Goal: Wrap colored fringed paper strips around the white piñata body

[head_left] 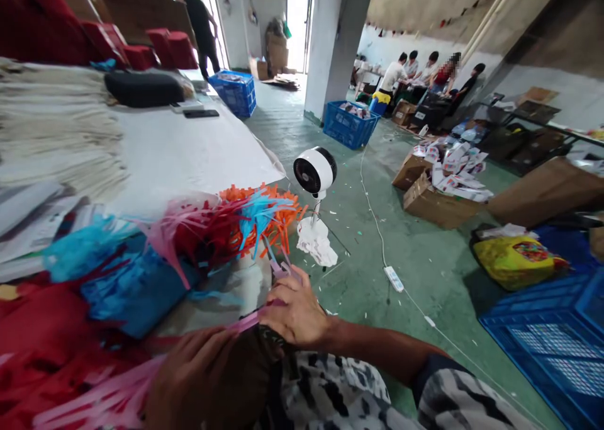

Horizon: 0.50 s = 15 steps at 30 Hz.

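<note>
My right hand (293, 310) is at the table's near corner, fingers pinched round a few thin pink and blue strips (276, 260) that rise from it. My left hand (207, 379) lies low in the foreground, large and blurred, with pink strips (108, 395) running under and past it; its fingers curl, and I cannot make out what they grip. A loose heap of coloured strips (226, 225), orange, red, pink and blue, lies on the white table (179, 153) just beyond both hands. Blue and red strip bundles (117, 285) sit to the left.
A small white fan (314, 172) stands on the green floor beside the table, its cable running to a power strip (393, 279). Blue crates (552, 342), open cardboard boxes (434, 197) and a yellow bag (516, 260) lie about. Several people sit at the back right; one stands at the back left.
</note>
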### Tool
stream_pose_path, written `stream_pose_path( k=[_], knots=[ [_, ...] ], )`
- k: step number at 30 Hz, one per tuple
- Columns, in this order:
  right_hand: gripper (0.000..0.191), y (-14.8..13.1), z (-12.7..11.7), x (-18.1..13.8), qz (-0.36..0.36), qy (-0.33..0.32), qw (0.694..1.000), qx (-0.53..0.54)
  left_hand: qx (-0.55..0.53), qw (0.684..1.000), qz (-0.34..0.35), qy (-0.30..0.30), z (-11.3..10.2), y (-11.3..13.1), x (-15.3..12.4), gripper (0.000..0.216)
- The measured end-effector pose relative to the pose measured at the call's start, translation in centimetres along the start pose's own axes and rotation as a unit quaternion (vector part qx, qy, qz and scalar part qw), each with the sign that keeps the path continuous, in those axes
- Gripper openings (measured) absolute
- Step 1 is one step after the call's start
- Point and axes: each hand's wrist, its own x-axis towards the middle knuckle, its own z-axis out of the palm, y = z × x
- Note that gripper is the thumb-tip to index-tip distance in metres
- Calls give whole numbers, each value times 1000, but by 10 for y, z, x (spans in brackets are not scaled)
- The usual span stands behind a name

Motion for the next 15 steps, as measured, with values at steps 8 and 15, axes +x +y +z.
stream_pose_path(
  k=[8, 15],
  knots=[
    [20, -12, -25, 4, 106, -62, 992, 26, 74, 990, -114, -36, -14, 13, -11, 20],
    [24, -15, -32, 15, 98, -122, 987, -19, 88, 958, -221, -159, -20, 11, -3, 18]
  ],
)
